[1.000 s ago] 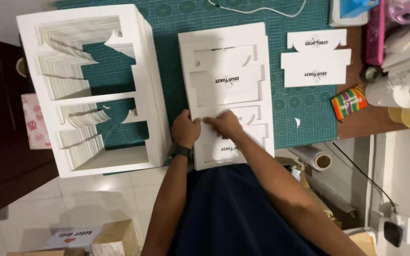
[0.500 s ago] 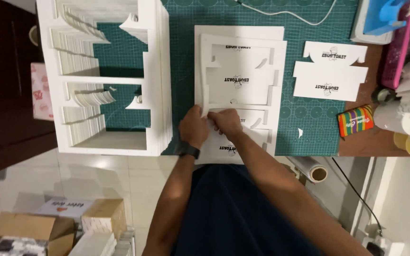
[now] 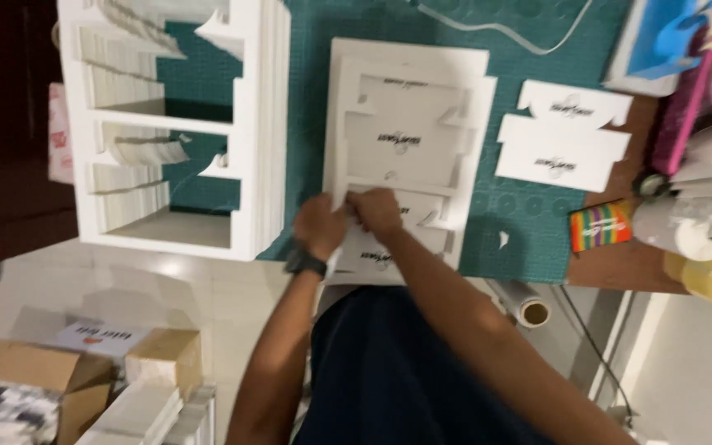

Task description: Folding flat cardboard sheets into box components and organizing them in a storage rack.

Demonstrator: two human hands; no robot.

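Both hands meet at the near edge of the white die-cut card stack (image 3: 405, 148) on the green cutting mat (image 3: 529, 239): left hand (image 3: 320, 227) and right hand (image 3: 375, 210) pinch a cut piece (matte, notched) with bunched fingers.

A brown table (image 3: 620, 272) carries a green cutting mat (image 3: 521, 222) across the upper middle; on the mat lie a white card stack (image 3: 409, 124), a tall white stack (image 3: 261, 124) at left, two cut-outs (image 3: 562, 148) at right
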